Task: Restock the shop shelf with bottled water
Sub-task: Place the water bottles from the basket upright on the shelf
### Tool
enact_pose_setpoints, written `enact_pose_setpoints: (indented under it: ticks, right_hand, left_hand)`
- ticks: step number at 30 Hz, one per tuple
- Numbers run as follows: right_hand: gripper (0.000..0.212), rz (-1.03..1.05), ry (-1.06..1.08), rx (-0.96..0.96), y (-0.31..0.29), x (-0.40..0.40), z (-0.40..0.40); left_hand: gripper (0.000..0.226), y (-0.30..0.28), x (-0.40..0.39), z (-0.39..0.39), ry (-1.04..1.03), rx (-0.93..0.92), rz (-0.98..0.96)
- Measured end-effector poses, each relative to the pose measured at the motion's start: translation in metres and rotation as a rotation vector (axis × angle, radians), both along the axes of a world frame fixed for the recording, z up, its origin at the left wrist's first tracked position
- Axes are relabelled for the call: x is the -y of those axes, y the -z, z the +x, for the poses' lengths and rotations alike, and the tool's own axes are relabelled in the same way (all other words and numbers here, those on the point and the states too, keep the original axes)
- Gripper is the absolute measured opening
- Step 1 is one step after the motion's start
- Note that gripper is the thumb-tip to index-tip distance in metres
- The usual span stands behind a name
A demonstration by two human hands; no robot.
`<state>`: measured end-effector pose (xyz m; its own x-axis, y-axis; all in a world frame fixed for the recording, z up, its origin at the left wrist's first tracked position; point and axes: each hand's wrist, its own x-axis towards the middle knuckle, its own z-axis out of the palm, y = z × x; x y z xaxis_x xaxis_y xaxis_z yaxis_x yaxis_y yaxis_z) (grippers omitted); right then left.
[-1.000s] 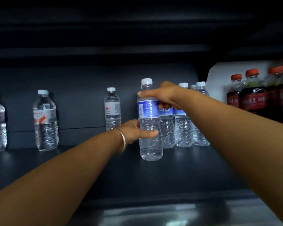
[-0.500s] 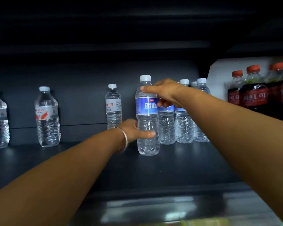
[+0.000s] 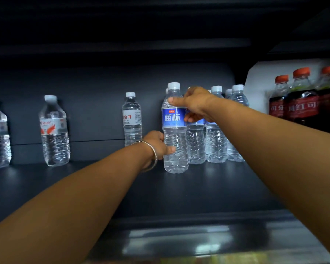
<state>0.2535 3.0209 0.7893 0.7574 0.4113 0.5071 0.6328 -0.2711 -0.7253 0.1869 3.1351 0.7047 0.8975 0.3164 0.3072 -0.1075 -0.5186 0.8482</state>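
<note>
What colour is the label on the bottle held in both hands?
Blue with white characters, on the clear plastic water bottle; the head view shows it best.

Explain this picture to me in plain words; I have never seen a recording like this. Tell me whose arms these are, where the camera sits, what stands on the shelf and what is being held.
There is no machine here: a person wears a camera on the head, so you look along their own arms at a dark shop shelf. The left hand, with a bangle at the wrist, holds the lower part of a blue-label water bottle. The right hand holds it near the top. The bottle stands upright on the shelf, label facing you. Beside it, to the right, stand more blue-label bottles. To the left stand a white-label bottle and red-label water bottles, spaced apart. On the far right are dark drinks with red caps.
</note>
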Motion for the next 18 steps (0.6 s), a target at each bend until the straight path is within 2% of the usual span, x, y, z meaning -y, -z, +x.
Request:
enact_pose_setpoints:
  ticks: [5,8,10,12,15,18]
  right_hand:
    - [0.041,0.016,-0.017,-0.01,0.003,0.002,0.001]
    - [0.043,0.049,-0.003,-0.021,0.009,0.006,-0.003]
    - [0.044,0.067,0.033,-0.01,0.016,0.012,-0.01]
    - [0.036,0.037,0.122,0.077,0.025,0.023,-0.02]
    - [0.04,-0.251,0.316,0.331,0.043,0.05,-0.045]
    - [0.05,-0.521,0.474,0.451,0.064,0.081,-0.085]
  left_hand:
    - [0.018,0.0,0.002,-0.003,0.003,-0.012,-0.028]
    - [0.013,-0.001,0.0,-0.001,-0.063,-0.01,-0.009]
    - [0.032,-0.001,-0.001,0.002,-0.119,-0.011,0.034]
    - [0.05,-0.003,0.01,-0.01,-0.146,-0.016,0.093]
    - [0.046,-0.004,0.027,-0.033,-0.223,0.013,0.304]
    - [0.05,-0.002,0.048,-0.063,-0.24,0.1,0.576]
